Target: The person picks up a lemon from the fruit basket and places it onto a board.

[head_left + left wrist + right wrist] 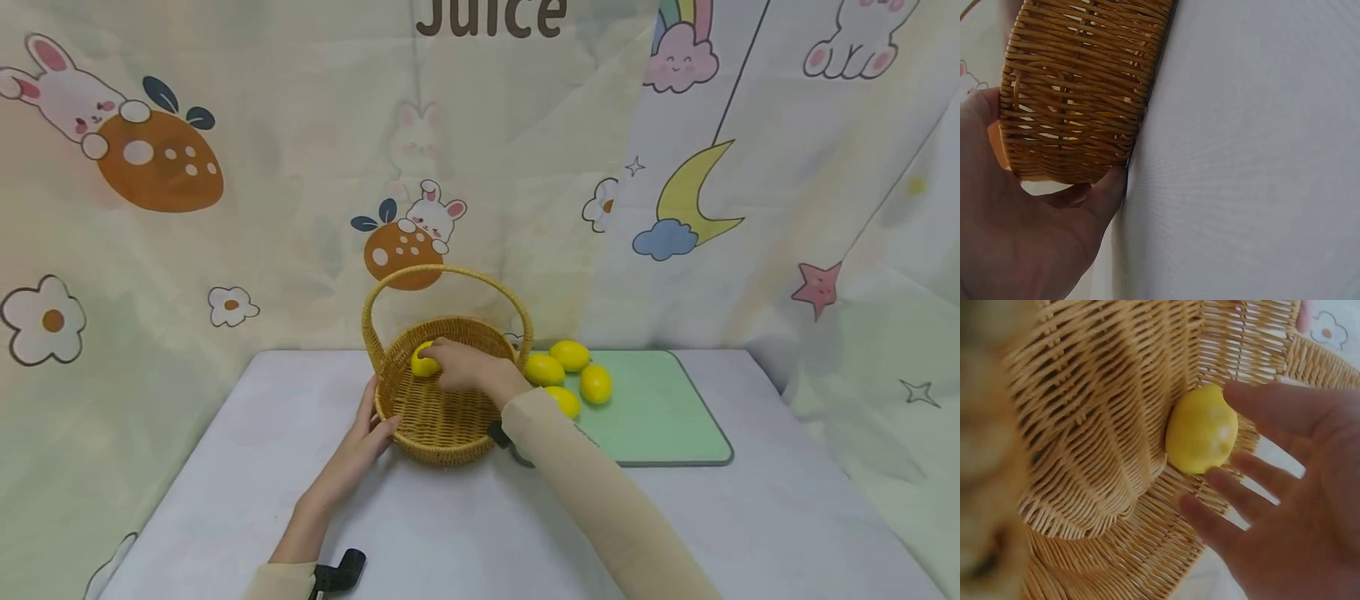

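A round wicker basket (pixel 446 421) with an arched handle stands on the table, its opening turned toward me. My left hand (pixel 358 446) grips its left side, with the thumb at the rim and fingers along the outer wall. One yellow lemon (pixel 1200 431) lies inside against the woven wall. My right hand (pixel 472 368) reaches into the basket; its fingers are spread beside that lemon, with the thumb tip and a fingertip right at its skin. Several more lemons (pixel 596 384) lie outside, to the right of the basket.
A light green cutting board (pixel 660 417) with a grey edge lies right of the basket, under the loose lemons. The white table (pixel 300 400) ends at a printed cloth backdrop (pixel 300 167). My right forearm crosses over the board's front left corner.
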### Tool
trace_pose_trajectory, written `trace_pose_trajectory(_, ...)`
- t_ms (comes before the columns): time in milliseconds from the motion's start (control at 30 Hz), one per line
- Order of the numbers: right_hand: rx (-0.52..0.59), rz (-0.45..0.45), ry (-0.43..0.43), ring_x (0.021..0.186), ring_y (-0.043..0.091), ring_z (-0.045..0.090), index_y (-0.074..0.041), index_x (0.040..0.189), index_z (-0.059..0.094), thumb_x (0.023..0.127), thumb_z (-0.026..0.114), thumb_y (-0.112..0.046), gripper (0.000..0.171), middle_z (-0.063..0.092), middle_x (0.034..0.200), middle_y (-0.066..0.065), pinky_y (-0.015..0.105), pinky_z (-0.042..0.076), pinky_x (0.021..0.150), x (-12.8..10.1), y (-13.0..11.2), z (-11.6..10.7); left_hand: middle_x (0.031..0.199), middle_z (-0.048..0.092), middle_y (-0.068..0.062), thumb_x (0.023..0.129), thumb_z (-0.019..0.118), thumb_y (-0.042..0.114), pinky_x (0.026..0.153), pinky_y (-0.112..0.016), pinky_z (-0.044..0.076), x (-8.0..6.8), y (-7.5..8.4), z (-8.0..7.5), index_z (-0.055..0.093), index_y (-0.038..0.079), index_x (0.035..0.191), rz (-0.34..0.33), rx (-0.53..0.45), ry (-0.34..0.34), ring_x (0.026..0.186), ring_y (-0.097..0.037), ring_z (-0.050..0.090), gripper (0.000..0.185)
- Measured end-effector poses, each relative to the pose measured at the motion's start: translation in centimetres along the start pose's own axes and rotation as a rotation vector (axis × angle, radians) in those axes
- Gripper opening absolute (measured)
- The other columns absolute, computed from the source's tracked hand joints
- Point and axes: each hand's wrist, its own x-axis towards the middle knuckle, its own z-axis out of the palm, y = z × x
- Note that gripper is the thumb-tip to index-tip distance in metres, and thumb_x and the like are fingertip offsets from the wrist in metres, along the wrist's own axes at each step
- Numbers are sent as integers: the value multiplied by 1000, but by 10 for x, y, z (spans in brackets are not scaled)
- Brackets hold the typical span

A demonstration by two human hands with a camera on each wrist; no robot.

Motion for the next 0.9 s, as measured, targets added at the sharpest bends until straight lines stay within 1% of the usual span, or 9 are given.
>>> trace_pose_trajectory(167,18,6,6,141,20,44,-17,149,46,92,64,-12,60,38,157,5,38,39,118,5,0,-1,168,0,-4,102,50,45,119,-48,34,0,1,0,-7,55,152,-6,3,17,154,-32,18,76)
trace_pose_trajectory(300,2,31,-40,146,22,38,-17,150,45,94,63,-14,59,30,162,7,39,37,120,7,-2,-2,168,-1,-3,103,49,42,119,-48,34,1,0,1,-7,55,152,-12,0,16,154,-32,17,76)
trace_pose_trajectory(400,-20,52,-61,144,21,40,-19,151,44,93,58,-10,60,27,163,6,39,41,116,7,-3,-2,168,0,-3,103,50,41,119,-48,34,1,0,2,-7,56,151,-12,-13,15,154,-31,17,76)
trace_pose_trajectory(500,-28,64,-56,143,22,41,-21,152,43,92,57,-8,63,25,164,6,39,43,114,8,-5,-2,168,2,-4,103,50,41,118,-49,34,1,-1,3,-5,57,151,-9,-18,20,154,-31,18,75)
trace_pose_trajectory(600,-40,56,-42,146,24,37,-22,152,44,92,58,-8,63,23,165,7,42,41,116,10,-6,-1,168,3,-4,103,50,43,118,-49,35,1,0,2,-6,57,151,-5,-4,24,154,-32,19,75)
trace_pose_trajectory(700,-78,58,-28,146,27,37,-23,151,45,93,58,-10,61,27,163,6,45,40,117,13,-7,-1,168,2,-3,103,50,43,118,-49,35,0,1,1,-6,57,151,-9,0,29,154,-31,19,75)
trace_pose_trajectory(833,-108,99,-22,142,27,40,-26,150,46,93,57,-12,59,34,157,1,45,46,109,13,-8,0,168,2,-4,102,51,42,119,-50,34,-1,1,2,-5,56,151,-15,-12,30,154,-32,18,76)
trace_pose_trajectory(900,-110,111,-16,143,28,39,-27,150,46,94,57,-13,59,35,155,1,45,46,108,14,-9,0,168,2,-4,102,51,42,119,-50,34,-1,1,3,-6,56,152,-15,-10,32,154,-32,17,76)
